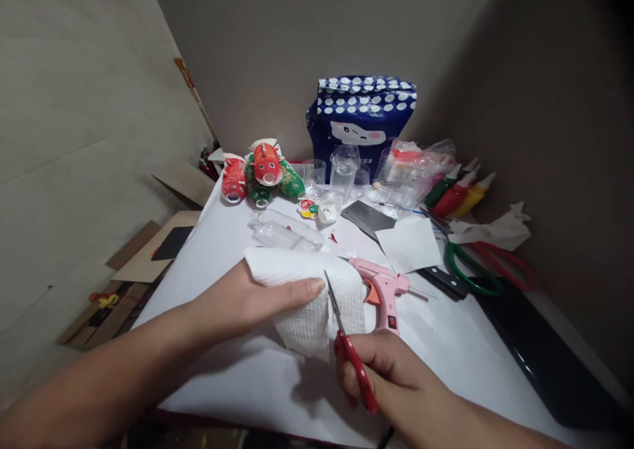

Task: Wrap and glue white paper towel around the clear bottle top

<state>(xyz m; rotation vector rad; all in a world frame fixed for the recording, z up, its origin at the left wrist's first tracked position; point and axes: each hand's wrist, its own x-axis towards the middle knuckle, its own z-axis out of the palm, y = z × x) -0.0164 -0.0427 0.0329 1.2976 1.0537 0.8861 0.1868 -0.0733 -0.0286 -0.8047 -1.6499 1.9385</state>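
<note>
A white textured cloth hangs from my left hand, whose thumb lies on top while the other fingers are hidden beneath it. Red-handled scissors are in my right hand, with the blades pointing up and away over the cloth. A slit runs in the cloth along the blades, from its near edge. Just behind and to the right of the cloth lies a pink glue gun on the white table.
Clear plastic bottles lie beyond the cloth. Red and green animal figures, a blue bag and paint bottles stand at the back. A knife, large green-handled scissors and a black board are at the right.
</note>
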